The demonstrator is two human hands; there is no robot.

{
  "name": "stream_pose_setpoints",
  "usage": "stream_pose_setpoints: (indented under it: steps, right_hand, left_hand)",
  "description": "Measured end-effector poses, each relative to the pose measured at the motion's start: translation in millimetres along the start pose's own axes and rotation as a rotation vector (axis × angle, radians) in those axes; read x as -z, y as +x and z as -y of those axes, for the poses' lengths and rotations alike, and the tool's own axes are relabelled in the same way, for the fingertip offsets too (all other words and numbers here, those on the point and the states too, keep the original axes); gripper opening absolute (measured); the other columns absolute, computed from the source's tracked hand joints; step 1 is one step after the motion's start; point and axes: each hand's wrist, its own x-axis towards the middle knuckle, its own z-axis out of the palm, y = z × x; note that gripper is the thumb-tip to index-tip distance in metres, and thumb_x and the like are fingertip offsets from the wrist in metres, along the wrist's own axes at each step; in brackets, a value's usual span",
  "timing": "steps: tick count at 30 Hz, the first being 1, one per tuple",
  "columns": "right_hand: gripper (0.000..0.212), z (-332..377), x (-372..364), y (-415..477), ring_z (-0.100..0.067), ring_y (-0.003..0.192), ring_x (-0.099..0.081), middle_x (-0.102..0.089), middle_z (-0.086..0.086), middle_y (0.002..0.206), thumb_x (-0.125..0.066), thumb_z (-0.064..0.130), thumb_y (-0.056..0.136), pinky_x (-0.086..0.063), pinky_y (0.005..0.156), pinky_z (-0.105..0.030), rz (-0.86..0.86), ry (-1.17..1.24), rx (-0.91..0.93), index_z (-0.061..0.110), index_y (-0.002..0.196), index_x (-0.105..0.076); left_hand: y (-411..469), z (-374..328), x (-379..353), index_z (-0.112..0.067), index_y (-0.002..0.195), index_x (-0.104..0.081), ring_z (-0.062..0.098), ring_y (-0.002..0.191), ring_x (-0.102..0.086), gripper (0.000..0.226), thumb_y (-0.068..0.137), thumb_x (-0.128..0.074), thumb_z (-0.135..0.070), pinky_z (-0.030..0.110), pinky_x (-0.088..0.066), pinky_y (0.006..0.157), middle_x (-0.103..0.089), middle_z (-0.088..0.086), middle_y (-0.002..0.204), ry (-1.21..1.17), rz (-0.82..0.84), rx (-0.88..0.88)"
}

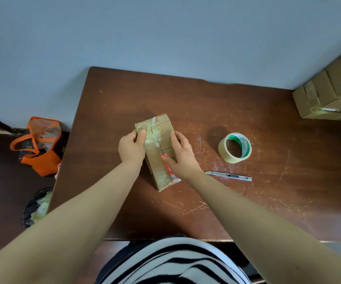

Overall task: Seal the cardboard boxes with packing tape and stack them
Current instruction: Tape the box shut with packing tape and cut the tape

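A small cardboard box (159, 152) lies in the middle of the brown table (247, 201), its top crossed by clear tape and a red-and-white label. My left hand (131, 147) grips its left side, thumb pressed on the taped top. My right hand (182, 154) lies on the right half of the top, fingers straight along the lid and thumb on the label. A roll of packing tape (235, 148) stands to the right of the box, apart from both hands. A stack of cardboard boxes (329, 93) sits at the table's far right corner.
A metal utility knife (229, 175) lies on the table right of my right wrist. On the floor to the left are an orange bag (40, 148) and a bin lined with a black bag (36, 208). A pale wall runs behind the table.
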Motion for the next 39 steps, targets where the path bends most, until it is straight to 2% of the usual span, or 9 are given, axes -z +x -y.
stream_pose_setpoints:
  steps: [7,12,17,21,25,30,33,36,39]
  right_hand:
    - [0.076,-1.4,-1.1,-0.9,-0.020,0.145,-0.004,-0.001,0.001,0.159,-0.053,0.026,0.097,-0.015,0.119,-0.035,0.004,0.006,-0.004,0.016,0.153,-0.004]
    - [0.076,-0.8,-0.2,-0.6,-0.020,0.145,-0.005,-0.002,0.001,0.158,-0.053,0.026,0.096,-0.016,0.118,-0.035,0.003,0.006,-0.001,0.017,0.153,-0.004]
    - [0.076,-2.1,-0.6,-0.7,-0.020,0.145,-0.005,-0.001,0.000,0.159,-0.053,0.026,0.096,-0.016,0.119,-0.036,0.002,0.008,-0.006,0.017,0.153,-0.004]
    - [0.076,-2.3,-1.3,-0.3,-0.021,0.145,-0.006,-0.001,0.001,0.159,-0.053,0.026,0.097,-0.017,0.118,-0.036,0.003,0.001,-0.009,0.017,0.153,-0.003]
    - [0.076,-4.0,-1.8,0.1,-0.020,0.144,-0.006,-0.002,0.001,0.159,-0.054,0.026,0.096,-0.017,0.118,-0.036,-0.002,0.018,-0.005,0.018,0.153,-0.005]
    - [0.071,-6.0,0.9,-1.1,-0.012,0.142,-0.020,-0.014,0.006,0.156,-0.058,0.028,0.093,-0.025,0.114,-0.029,0.007,0.167,-0.026,0.021,0.152,-0.018]
    - [0.049,-14.3,21.1,-5.1,-0.010,0.128,-0.042,-0.040,0.004,0.146,-0.053,0.021,0.095,-0.032,0.101,-0.017,-0.217,0.290,-0.045,0.021,0.143,-0.042]
    - [0.047,-43.7,45.3,-12.7,-0.022,0.124,-0.046,-0.052,-0.004,0.134,-0.053,0.005,0.086,-0.031,0.104,-0.032,-0.579,0.093,-0.185,0.016,0.131,-0.055]
    - [0.048,-78.6,60.2,-22.6,-0.023,0.129,-0.037,-0.050,-0.002,0.134,-0.055,0.008,0.083,-0.020,0.108,-0.037,-0.521,-0.185,-0.454,0.020,0.130,-0.053]
  left_hand:
    - [-2.3,-6.1,0.2,-0.024,0.044,-0.050,0.011,0.059,-0.042,0.044,0.087,-0.059,-0.031,0.028,-0.038,0.062,-0.047,-0.012,0.053,-0.265,-0.062,0.270]
    - [5.5,-4.2,-2.9,-0.016,0.102,-0.075,0.010,0.075,-0.054,0.019,0.092,-0.061,-0.024,0.027,-0.045,0.075,-0.061,-0.012,0.069,-0.154,-0.106,0.121]
    - [0.3,-3.7,-3.3,-0.034,0.075,-0.070,0.010,0.071,-0.059,0.014,0.088,-0.066,-0.031,0.027,-0.049,0.073,-0.065,-0.008,0.071,-0.154,-0.064,0.086]
    - [5.4,-4.3,-3.8,-0.025,0.089,-0.075,0.017,0.084,-0.068,0.009,0.082,-0.072,-0.030,0.040,-0.056,0.082,-0.072,-0.005,0.084,-0.037,-0.075,0.082]
    - [3.0,-3.0,-4.2,-0.028,0.080,-0.071,0.016,0.080,-0.068,0.006,0.079,-0.074,-0.033,0.038,-0.057,0.078,-0.071,-0.006,0.083,-0.032,-0.049,0.092]
    - [2.7,-2.8,-4.0,-0.014,0.098,-0.070,0.022,0.093,-0.066,0.026,0.083,-0.067,-0.035,0.037,-0.053,0.083,-0.070,0.001,0.096,0.045,-0.065,0.142]
    - [-6.3,-12.6,-4.7,-0.009,0.136,-0.049,0.024,0.122,-0.052,0.054,0.090,-0.056,-0.035,0.032,-0.040,0.094,-0.057,0.006,0.130,0.061,-0.034,0.168]
    - [-18.9,-11.7,-4.7,-0.012,0.152,-0.014,0.024,0.136,-0.036,0.084,0.087,-0.060,-0.036,0.032,-0.032,0.102,-0.030,0.008,0.152,0.112,0.043,0.186]
    - [-30.0,-5.5,-5.6,-0.011,0.152,-0.009,0.029,0.138,-0.032,0.113,0.070,-0.076,-0.049,0.045,-0.033,0.110,-0.024,0.012,0.153,0.216,0.132,0.257]
